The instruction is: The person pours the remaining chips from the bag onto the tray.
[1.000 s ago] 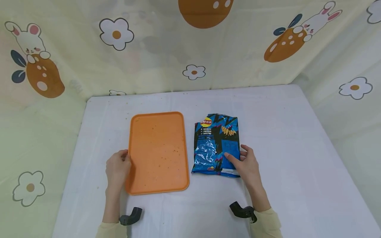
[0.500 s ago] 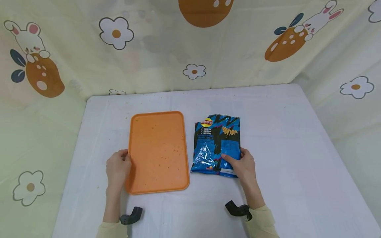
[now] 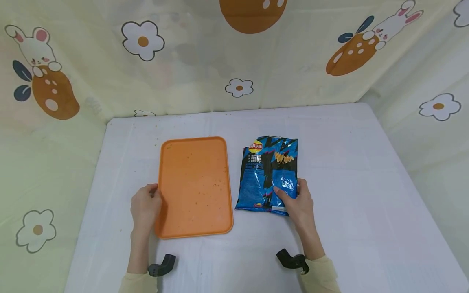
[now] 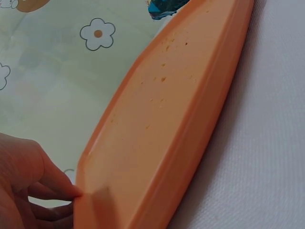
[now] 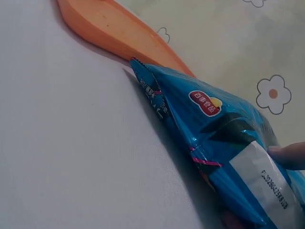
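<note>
- Tray (image 3: 194, 171): orange, shallow, rectangular with rounded corners, apparently plastic; landmark of this entry. Long axis runs away from me. Crumbs (image 4: 163, 79) scattered on it.
- Snack bag (image 3: 256, 183): glossy blue and black film, rectangular, far left corner missing. Right of the tray, near left corner just beside its rim, far end wider of it; long axis roughly parallel to the tray's, tipped slightly right.
- Right hand (image 3: 302, 206): bare, the nearer to the bag. I pinch its edge facing away from the tray, thumb on top; the bag lies forward and left from my grip, towards the tray.
- Left hand (image 3: 145, 206): bare, pinching the tray's left rim; tray width between it and the bag.
- Judgement: any leftward shift would meet the tray's rim near-corner first.
- Bag's clearance from the white cloth (image 3: 348, 171) right of the tray: cannot tell.
</note>
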Tool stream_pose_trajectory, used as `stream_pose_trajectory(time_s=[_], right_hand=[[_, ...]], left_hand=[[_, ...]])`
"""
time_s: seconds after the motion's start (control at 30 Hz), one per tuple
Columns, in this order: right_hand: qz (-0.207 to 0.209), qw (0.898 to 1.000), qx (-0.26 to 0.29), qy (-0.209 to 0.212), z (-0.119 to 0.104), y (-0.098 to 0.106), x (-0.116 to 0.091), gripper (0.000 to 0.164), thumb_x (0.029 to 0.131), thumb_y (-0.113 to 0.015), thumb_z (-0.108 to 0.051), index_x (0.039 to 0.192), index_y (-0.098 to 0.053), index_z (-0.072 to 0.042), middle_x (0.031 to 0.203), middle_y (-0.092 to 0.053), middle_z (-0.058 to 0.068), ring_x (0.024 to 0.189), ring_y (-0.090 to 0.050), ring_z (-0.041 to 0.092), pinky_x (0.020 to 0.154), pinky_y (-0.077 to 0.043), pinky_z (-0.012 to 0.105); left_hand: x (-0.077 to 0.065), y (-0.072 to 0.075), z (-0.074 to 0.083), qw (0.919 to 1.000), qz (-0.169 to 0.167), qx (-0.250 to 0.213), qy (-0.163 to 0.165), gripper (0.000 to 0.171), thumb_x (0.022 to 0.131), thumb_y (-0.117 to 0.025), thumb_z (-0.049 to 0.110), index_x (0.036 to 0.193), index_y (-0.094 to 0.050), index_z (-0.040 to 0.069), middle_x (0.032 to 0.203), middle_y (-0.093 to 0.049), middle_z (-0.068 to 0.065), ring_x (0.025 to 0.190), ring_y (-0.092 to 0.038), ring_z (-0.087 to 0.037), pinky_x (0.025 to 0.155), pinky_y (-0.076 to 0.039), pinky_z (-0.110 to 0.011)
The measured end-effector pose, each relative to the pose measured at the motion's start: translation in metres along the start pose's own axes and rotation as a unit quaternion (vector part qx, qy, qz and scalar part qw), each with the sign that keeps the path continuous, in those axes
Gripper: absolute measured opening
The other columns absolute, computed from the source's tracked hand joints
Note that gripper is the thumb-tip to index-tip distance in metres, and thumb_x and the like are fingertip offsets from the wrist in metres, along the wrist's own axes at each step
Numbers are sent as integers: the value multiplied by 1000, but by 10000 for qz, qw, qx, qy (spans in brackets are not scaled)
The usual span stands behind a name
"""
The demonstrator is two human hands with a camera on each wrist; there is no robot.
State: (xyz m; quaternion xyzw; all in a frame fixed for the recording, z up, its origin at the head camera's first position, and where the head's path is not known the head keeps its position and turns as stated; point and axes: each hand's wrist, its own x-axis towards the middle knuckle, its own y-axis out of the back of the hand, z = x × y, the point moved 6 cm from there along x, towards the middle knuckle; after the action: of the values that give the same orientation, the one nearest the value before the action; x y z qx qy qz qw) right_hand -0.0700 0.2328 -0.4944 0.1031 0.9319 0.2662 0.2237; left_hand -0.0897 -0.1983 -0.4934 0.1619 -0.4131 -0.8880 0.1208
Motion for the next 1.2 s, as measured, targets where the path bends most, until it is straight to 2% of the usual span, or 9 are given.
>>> stream_pose_trajectory(time_s=[0.13, 0.3, 0.43, 0.5, 0.6, 0.7, 0.83, 1.0, 1.2], right_hand=[[-278, 9996, -7, 71, 2, 0, 1, 77, 89, -63, -51, 145, -27, -13, 142, -49, 21, 121, -55, 38, 97, -48, 53], [-664, 9975, 167, 173, 6, 0, 2, 90, 88, -68, -43, 153, -13, -15, 153, -33, 23, 136, -40, 41, 106, -38, 57], [-878, 9915, 585, 762, 6, 1, 0, 96, 88, -71, -32, 155, -2, -28, 156, -29, 22, 138, -39, 42, 105, -38, 56], [-955, 9864, 632, 1181, 5, 2, -2, 91, 89, -70, -27, 155, -7, -33, 157, -27, 19, 139, -37, 42, 105, -38, 56], [-956, 9800, 398, 1701, 4, 3, -6, 76, 91, -68, -26, 152, -24, -32, 159, -25, 15, 142, -32, 43, 104, -38, 56], [-853, 9751, 159, 2040, 4, 4, -9, 64, 92, -67, -26, 148, -37, -30, 154, -35, 13, 137, -40, 39, 101, -42, 52], [-628, 9708, -25, 2313, 0, 6, -10, 61, 91, -67, -25, 147, -41, -30, 145, -46, 11, 128, -50, 33, 97, -46, 46], [-526, 9692, -79, 2404, -4, 6, -10, 61, 91, -68, -24, 146, -42, -29, 145, -45, 12, 125, -52, 33, 95, -47, 44], [-389, 9661, 104, 2549, -6, 8, -12, 61, 89, -70, -19, 144, -46, -26, 147, -41, 9, 122, -52, 32, 90, -46, 13]], left_hand=[[1, -1, 1, 10000, 50, 33, 25, 31, 95, -51, 11, 121, -64, -2, 108, -69, -21, 97, -64, -36, 80, -50, -48], [1, -2, 0, 10000, 41, 15, 28, 32, 96, -51, 11, 122, -63, -1, 109, -69, -21, 99, -64, -36, 83, -50, -48], [2, -2, 0, 10000, 93, 37, -8, 32, 95, -50, 11, 121, -64, -1, 109, -69, -20, 98, -65, -35, 81, -50, -48], [2, -2, 0, 9999, 113, 38, -18, 32, 95, -50, 11, 121, -64, -1, 110, -69, -20, 97, -65, -35, 80, -50, -48], [1, -2, -1, 9999, 123, 34, -21, 32, 95, -50, 11, 121, -64, -1, 110, -69, -20, 95, -66, -34, 77, -51, -47], [1, -2, -1, 9999, 116, 51, -41, 32, 95, -50, 11, 120, -64, -2, 110, -69, -21, 95, -65, -35, 78, -51, -47], [1, -3, 0, 9999, 141, 49, -30, 32, 95, -50, 11, 121, -64, -2, 110, -69, -21, 96, -65, -35, 80, -50, -48], [1, -2, 0, 9999, 162, 30, -18, 32, 96, -50, 11, 121, -64, -2, 110, -68, -21, 96, -65, -35, 80, -50, -48], [0, -3, 0, 9999, 110, -12, -6, 32, 96, -49, 11, 121, -63, -2, 110, -68, -22, 99, -64, -37, 83, -50, -49]])
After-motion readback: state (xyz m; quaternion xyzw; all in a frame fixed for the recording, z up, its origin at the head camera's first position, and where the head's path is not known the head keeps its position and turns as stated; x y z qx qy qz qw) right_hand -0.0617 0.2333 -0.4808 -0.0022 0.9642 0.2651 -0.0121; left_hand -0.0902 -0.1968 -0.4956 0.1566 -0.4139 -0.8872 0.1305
